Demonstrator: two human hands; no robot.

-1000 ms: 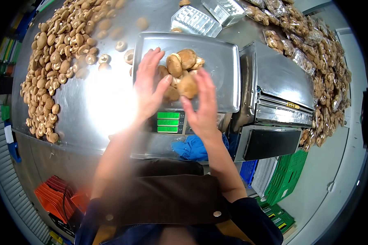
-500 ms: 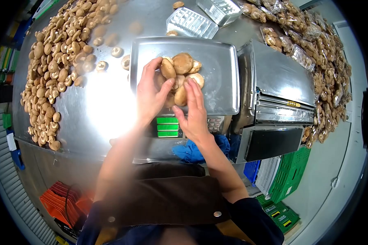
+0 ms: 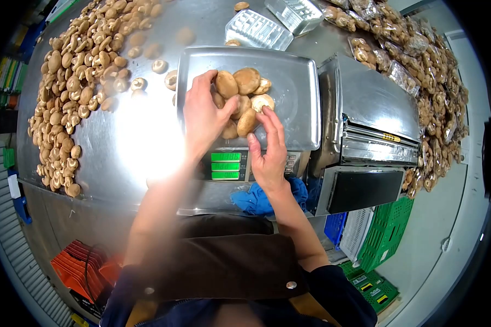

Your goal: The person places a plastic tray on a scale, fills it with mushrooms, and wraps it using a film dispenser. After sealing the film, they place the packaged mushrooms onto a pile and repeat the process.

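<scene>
A small pile of brown shiitake mushrooms (image 3: 247, 80) lies on the metal tray (image 3: 300, 103) of a weighing scale. My left hand (image 3: 204, 117) cups the pile's left side, thumb and fingers spread apart, the thumb resting against a mushroom. At the lower right of the pile is my right hand (image 3: 270, 150), its fingers apart and the fingertips at a pale upturned mushroom (image 3: 262, 102). Its thumb tip is close to a brown cap (image 3: 247, 122). Below the tray, the scale's green display (image 3: 225, 165) is lit, its digits too blurred to read.
Many loose mushrooms (image 3: 65, 103) cover the table's left side. Clear plastic trays (image 3: 259, 30) lie behind the scale. To the right stands a metal wrapping machine (image 3: 373, 103), with packed mushrooms (image 3: 436, 103) beyond. A blue cloth (image 3: 256, 200) lies in front; green crates (image 3: 387, 231) stand below.
My right hand has shifted slightly right and down, its fingertips now at the pile's edge. My left hand stays around the left side. The display now shows more clearly.
</scene>
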